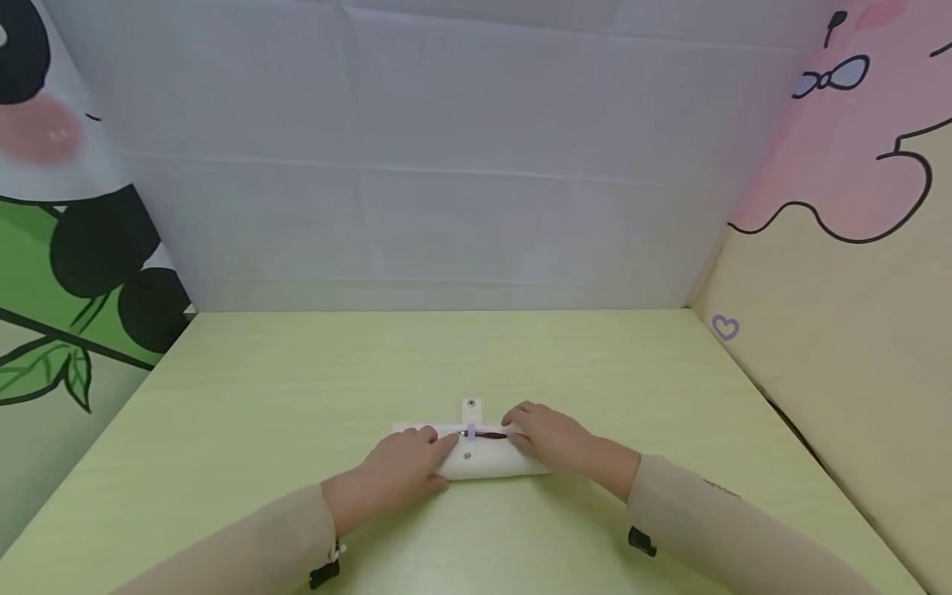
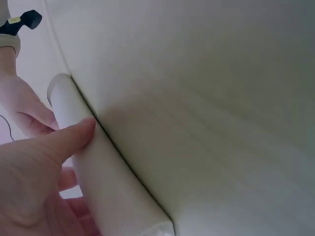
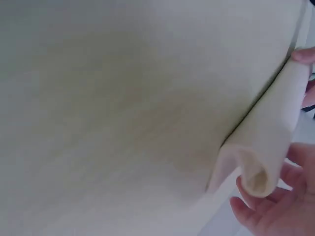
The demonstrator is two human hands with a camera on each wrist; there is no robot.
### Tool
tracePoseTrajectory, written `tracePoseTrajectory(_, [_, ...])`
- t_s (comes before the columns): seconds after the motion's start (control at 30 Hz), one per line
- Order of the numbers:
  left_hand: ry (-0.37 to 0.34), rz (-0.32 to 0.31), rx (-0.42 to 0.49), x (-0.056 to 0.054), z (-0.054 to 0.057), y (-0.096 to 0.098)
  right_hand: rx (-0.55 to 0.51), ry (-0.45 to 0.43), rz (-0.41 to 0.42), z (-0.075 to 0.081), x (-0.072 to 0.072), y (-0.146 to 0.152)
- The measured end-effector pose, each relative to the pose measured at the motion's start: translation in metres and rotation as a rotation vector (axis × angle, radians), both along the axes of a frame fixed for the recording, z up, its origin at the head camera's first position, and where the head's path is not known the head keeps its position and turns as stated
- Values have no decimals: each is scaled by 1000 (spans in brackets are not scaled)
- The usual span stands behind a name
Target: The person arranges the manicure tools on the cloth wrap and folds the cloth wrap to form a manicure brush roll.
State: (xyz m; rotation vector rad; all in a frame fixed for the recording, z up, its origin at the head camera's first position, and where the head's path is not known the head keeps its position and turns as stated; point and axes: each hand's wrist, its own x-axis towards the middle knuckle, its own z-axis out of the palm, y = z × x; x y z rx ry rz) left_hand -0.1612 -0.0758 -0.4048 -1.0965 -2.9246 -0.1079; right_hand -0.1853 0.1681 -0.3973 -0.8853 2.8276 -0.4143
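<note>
A white roll-up pouch (image 1: 491, 467) lies on the table, its near part curled into a roll. From its far edge sticks a short strap (image 1: 472, 410) with a metal snap; a snap stud (image 1: 467, 455) sits on the roll's front. A slim dark brown item (image 1: 492, 435) shows in the fold beside a pale lilac band; its kind is unclear. At the left end my left hand (image 1: 394, 464) grips the roll, thumb along the near side (image 2: 81, 135). My right hand (image 1: 558, 440) holds the right part, fingers round the layered open end (image 3: 257, 179).
The pale yellow-green table (image 1: 312, 372) reaches back to a white cloth wall (image 1: 461, 231). Painted panels stand at the left (image 1: 97, 248) and right (image 1: 840, 289). Dark wrist straps (image 1: 641, 541) hang under both sleeves.
</note>
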Motion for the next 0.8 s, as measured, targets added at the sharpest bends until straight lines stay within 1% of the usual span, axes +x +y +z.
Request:
tracePoseTrajectory(0.07, [-35, 9, 42, -3, 0, -2, -51, -122, -21, -1, -13, -2])
tracePoseTrajectory(0.1, [-40, 1, 69, -5, 0, -3, -70, -175, -29, -2, -18, -3])
tracePoseTrajectory(0.17, [-41, -10, 110, -8, 1, -3, -103, -259, -48, -2, -28, -3])
tracePoseTrajectory(0.2, [-38, -8, 124, -10, 2, -3, -115, -283, -56, -2, -31, -4])
tracePoseTrajectory(0.27, [-18, 5, 130, -13, 3, -2, -113, -296, -53, -2, -37, -6])
tracePoseTrajectory(0.33, [-13, 27, 129, -15, 4, -1, -123, -312, -44, -2, -40, -8])
tracePoseTrajectory(0.4, [-22, 43, 131, -16, 4, 0, -145, -329, -34, -2, -41, -10])
tracePoseTrajectory(0.53, [-68, 75, 146, -16, 4, 3, -216, -378, -17, -2, -40, -13])
tracePoseTrajectory(0.63, [-81, 114, 151, -16, 4, 5, -270, -371, 25, -1, -36, -15])
tracePoseTrajectory(0.7, [-68, 118, 152, -16, 3, 6, -304, -362, 38, 1, -33, -16])
tracePoseTrajectory(0.73, [-52, 111, 153, -17, 3, 7, -313, -356, 32, 1, -32, -17])
tracePoseTrajectory(0.8, [-22, 92, 159, -18, 2, 8, -337, -349, -11, 2, -31, -19])
